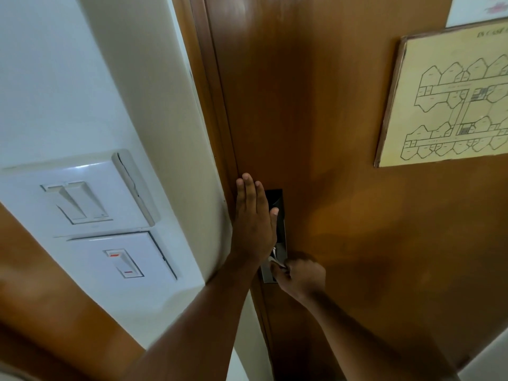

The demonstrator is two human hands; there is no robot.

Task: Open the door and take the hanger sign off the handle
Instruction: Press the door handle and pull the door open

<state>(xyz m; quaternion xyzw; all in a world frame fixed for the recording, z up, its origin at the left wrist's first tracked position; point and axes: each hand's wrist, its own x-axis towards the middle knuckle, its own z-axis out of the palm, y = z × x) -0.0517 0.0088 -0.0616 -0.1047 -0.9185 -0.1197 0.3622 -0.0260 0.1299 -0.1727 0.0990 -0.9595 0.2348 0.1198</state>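
Observation:
A brown wooden door [343, 188] fills the right of the head view and sits shut against its frame [217, 105]. My left hand [254, 221] lies flat on the door near its edge, fingers straight, partly over the dark lock plate [276, 199]. Just below, my right hand [301, 273] is closed around the metal door handle [270, 264], which is mostly hidden by the fingers. No hanger sign is visible on this side of the door.
A white wall at the left carries a switch panel [79, 202] and a second switch plate [123, 262] below it. A framed floor plan [445, 97] hangs on the door at the upper right, with a white notice [478, 9] above it.

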